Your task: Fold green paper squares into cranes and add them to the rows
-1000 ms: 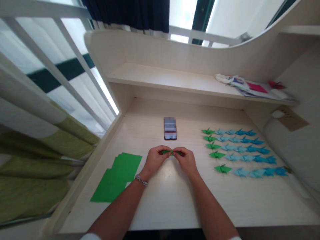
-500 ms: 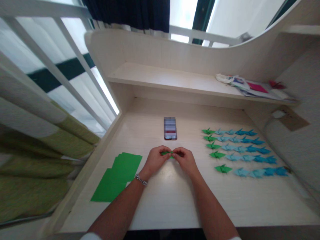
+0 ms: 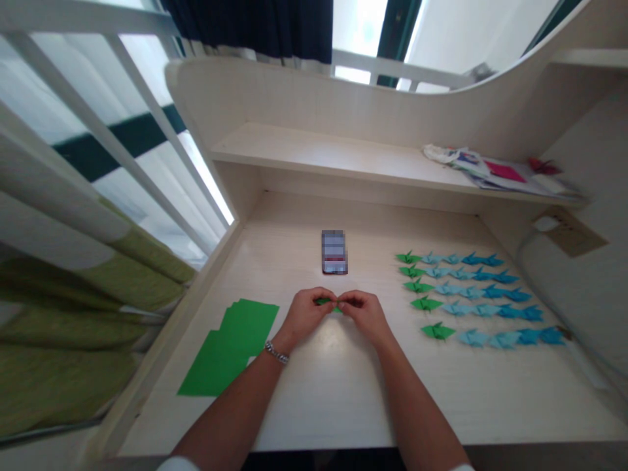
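Note:
Near the middle of the desk, my left hand (image 3: 309,314) and my right hand (image 3: 363,314) meet at the fingertips. Between them they pinch a small folded piece of green paper (image 3: 323,301), mostly covered by the fingers, so its exact shape cannot be made out. Left of my left hand lie overlapping green paper sheets (image 3: 230,347). To the right of my right hand, folded paper cranes are set out in rows: a green crane (image 3: 438,331) at the left end of each row, then light blue cranes (image 3: 473,338) and darker blue cranes (image 3: 528,336).
A phone (image 3: 334,252) lies on the desk just beyond my hands. Along the back runs a shelf (image 3: 314,157) with papers (image 3: 505,171) at its right end. A white cable (image 3: 523,245) hangs by the wall socket (image 3: 572,232). Slatted rails (image 3: 147,111) border the left side.
Almost nothing differs. Both hands stay at the same spot with the green paper pinched between them, and only the fingertips have shifted very slightly.

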`<state>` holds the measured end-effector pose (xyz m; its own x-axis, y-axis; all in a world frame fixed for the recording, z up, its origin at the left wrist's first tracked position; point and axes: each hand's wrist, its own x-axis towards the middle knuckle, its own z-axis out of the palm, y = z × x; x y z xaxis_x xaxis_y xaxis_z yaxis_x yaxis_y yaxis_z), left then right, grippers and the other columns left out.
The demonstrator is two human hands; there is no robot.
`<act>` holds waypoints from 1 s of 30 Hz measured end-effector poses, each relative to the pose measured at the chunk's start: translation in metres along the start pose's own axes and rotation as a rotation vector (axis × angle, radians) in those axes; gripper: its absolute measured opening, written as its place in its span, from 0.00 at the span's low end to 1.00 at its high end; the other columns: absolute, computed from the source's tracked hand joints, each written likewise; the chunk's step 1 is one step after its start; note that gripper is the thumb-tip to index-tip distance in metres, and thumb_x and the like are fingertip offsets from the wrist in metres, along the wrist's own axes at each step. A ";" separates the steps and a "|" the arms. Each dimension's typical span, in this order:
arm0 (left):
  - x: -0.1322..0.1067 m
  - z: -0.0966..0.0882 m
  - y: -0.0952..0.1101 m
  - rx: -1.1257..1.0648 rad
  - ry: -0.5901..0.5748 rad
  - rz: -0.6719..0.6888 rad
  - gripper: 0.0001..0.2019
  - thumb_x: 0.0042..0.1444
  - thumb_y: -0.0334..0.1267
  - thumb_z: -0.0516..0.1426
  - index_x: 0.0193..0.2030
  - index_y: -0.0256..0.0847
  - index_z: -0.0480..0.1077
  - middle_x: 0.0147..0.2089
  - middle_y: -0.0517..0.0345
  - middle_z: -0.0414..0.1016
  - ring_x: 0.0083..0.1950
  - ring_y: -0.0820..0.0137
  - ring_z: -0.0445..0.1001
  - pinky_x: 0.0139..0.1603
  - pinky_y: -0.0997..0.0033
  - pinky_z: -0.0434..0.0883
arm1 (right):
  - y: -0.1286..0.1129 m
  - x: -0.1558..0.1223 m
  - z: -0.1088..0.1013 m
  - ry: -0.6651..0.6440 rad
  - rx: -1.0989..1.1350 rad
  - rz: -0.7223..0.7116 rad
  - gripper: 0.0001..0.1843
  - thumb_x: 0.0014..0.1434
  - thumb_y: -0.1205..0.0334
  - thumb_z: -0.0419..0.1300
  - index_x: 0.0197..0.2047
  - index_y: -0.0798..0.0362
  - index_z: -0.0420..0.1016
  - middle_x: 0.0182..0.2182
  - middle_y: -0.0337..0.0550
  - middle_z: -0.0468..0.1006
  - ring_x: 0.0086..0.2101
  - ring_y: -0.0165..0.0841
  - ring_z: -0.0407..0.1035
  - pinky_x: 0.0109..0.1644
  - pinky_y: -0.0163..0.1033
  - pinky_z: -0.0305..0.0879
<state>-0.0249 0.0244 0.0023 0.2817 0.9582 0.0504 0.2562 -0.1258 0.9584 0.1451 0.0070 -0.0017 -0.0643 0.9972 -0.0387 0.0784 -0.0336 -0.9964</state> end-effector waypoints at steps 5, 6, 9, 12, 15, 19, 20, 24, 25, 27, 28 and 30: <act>0.001 -0.001 -0.003 -0.056 -0.044 -0.036 0.07 0.47 0.33 0.60 0.35 0.36 0.75 0.33 0.54 0.78 0.33 0.69 0.74 0.36 0.71 0.71 | -0.003 -0.002 0.000 0.022 -0.058 0.008 0.08 0.45 0.63 0.64 0.31 0.55 0.80 0.27 0.43 0.80 0.28 0.34 0.72 0.35 0.37 0.67; 0.002 -0.001 -0.003 -0.073 -0.056 -0.041 0.07 0.47 0.32 0.60 0.35 0.36 0.75 0.33 0.54 0.78 0.32 0.70 0.74 0.35 0.71 0.71 | -0.004 -0.002 0.001 0.033 -0.070 0.004 0.08 0.45 0.64 0.64 0.31 0.55 0.80 0.27 0.43 0.80 0.28 0.34 0.72 0.35 0.37 0.67; 0.002 -0.002 -0.003 -0.113 -0.082 -0.041 0.07 0.47 0.32 0.60 0.35 0.36 0.75 0.33 0.54 0.78 0.32 0.70 0.74 0.35 0.71 0.71 | -0.008 -0.004 0.002 0.052 -0.086 -0.010 0.07 0.45 0.64 0.64 0.30 0.54 0.80 0.27 0.43 0.80 0.29 0.34 0.72 0.36 0.38 0.67; 0.002 -0.004 -0.002 -0.120 -0.096 -0.040 0.07 0.47 0.32 0.60 0.35 0.36 0.75 0.33 0.54 0.78 0.33 0.71 0.74 0.36 0.72 0.71 | -0.010 -0.005 0.002 0.052 -0.044 -0.020 0.07 0.45 0.64 0.63 0.31 0.54 0.80 0.27 0.43 0.80 0.29 0.34 0.72 0.37 0.38 0.67; 0.001 -0.004 0.001 -0.126 -0.096 -0.055 0.06 0.47 0.31 0.59 0.34 0.36 0.75 0.31 0.55 0.77 0.31 0.72 0.74 0.35 0.72 0.70 | -0.010 -0.005 0.002 0.029 0.022 0.015 0.09 0.43 0.64 0.65 0.31 0.54 0.80 0.27 0.43 0.79 0.28 0.33 0.71 0.35 0.37 0.67; 0.000 -0.003 0.005 -0.166 -0.110 -0.059 0.05 0.47 0.30 0.59 0.33 0.36 0.74 0.29 0.56 0.76 0.29 0.73 0.73 0.34 0.73 0.70 | -0.010 -0.004 0.001 0.029 0.076 0.083 0.08 0.41 0.66 0.65 0.29 0.54 0.80 0.24 0.41 0.79 0.25 0.32 0.70 0.31 0.35 0.65; 0.000 -0.003 0.005 -0.176 -0.112 -0.057 0.06 0.47 0.29 0.59 0.33 0.36 0.74 0.29 0.57 0.76 0.29 0.73 0.72 0.33 0.73 0.70 | -0.010 -0.004 0.001 0.036 0.089 0.088 0.07 0.40 0.66 0.65 0.28 0.54 0.80 0.23 0.41 0.79 0.25 0.31 0.70 0.31 0.35 0.64; 0.000 -0.003 0.004 -0.198 -0.119 -0.043 0.06 0.47 0.30 0.59 0.34 0.36 0.74 0.28 0.58 0.76 0.29 0.73 0.72 0.33 0.74 0.69 | -0.011 -0.006 0.001 0.053 0.134 0.098 0.06 0.40 0.67 0.65 0.27 0.53 0.80 0.22 0.40 0.78 0.23 0.30 0.69 0.30 0.35 0.64; 0.000 -0.003 0.003 -0.200 -0.122 -0.039 0.06 0.47 0.30 0.59 0.34 0.36 0.74 0.28 0.58 0.76 0.29 0.73 0.72 0.33 0.74 0.69 | -0.011 -0.006 0.001 0.052 0.140 0.099 0.06 0.40 0.67 0.65 0.27 0.53 0.80 0.22 0.40 0.78 0.23 0.30 0.68 0.30 0.35 0.64; 0.000 -0.003 0.002 -0.194 -0.125 -0.029 0.06 0.47 0.31 0.58 0.33 0.35 0.75 0.28 0.57 0.76 0.29 0.73 0.72 0.33 0.73 0.69 | -0.012 -0.007 0.001 0.041 0.152 0.103 0.07 0.40 0.66 0.66 0.27 0.54 0.80 0.22 0.40 0.78 0.23 0.30 0.68 0.30 0.35 0.64; 0.000 -0.004 0.002 -0.185 -0.123 -0.025 0.06 0.47 0.31 0.58 0.33 0.35 0.75 0.28 0.57 0.76 0.29 0.73 0.72 0.34 0.73 0.69 | -0.012 -0.007 0.001 0.031 0.161 0.107 0.08 0.40 0.66 0.66 0.28 0.54 0.80 0.23 0.40 0.78 0.24 0.30 0.69 0.30 0.35 0.65; -0.001 -0.004 0.002 -0.161 -0.119 -0.019 0.06 0.48 0.31 0.58 0.33 0.36 0.75 0.28 0.57 0.76 0.29 0.72 0.72 0.34 0.73 0.69 | -0.012 -0.007 0.001 0.007 0.189 0.127 0.09 0.40 0.63 0.66 0.29 0.54 0.80 0.25 0.41 0.79 0.25 0.31 0.70 0.31 0.35 0.66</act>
<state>-0.0283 0.0246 0.0054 0.3885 0.9214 0.0076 0.1137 -0.0561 0.9919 0.1438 0.0002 0.0100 -0.0586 0.9845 -0.1651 -0.1029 -0.1705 -0.9800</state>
